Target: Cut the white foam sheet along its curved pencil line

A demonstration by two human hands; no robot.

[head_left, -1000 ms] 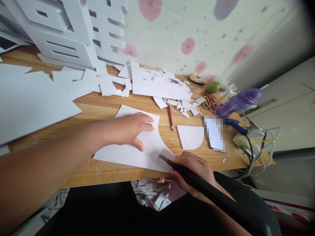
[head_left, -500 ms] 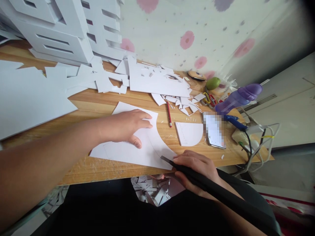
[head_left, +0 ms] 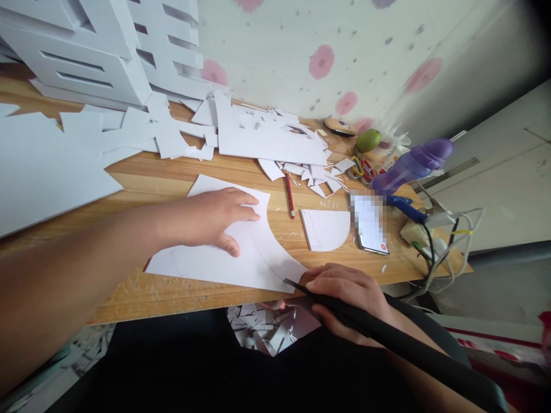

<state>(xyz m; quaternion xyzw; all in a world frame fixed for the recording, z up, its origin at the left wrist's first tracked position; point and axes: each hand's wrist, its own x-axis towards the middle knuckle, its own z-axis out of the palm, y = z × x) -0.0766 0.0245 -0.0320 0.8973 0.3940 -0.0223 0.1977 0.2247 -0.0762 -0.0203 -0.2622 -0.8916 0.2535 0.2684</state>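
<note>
A white board piece with a concave right edge lies at the front of the desk, bearing a thin curved line and faint marks. My left hand rests flat on it, fingers spread. My right hand is wrapped round a black utility knife at the board's lower right corner. The knife's narrow blade points left, its tip at the lower end of the curved line. Whether the tip touches the board I cannot tell. A white quarter-round piece and a red pencil lie just beyond.
White offcuts litter the back of the desk, below white slotted structures. Along the right are a phone, a purple bottle, scissors and tangled cables. Scraps fill a container below the desk edge.
The knife tip has shifted slightly down and right along the board, towards its corner. My left hand stays flat on the board. The whole view has shifted slightly.
</note>
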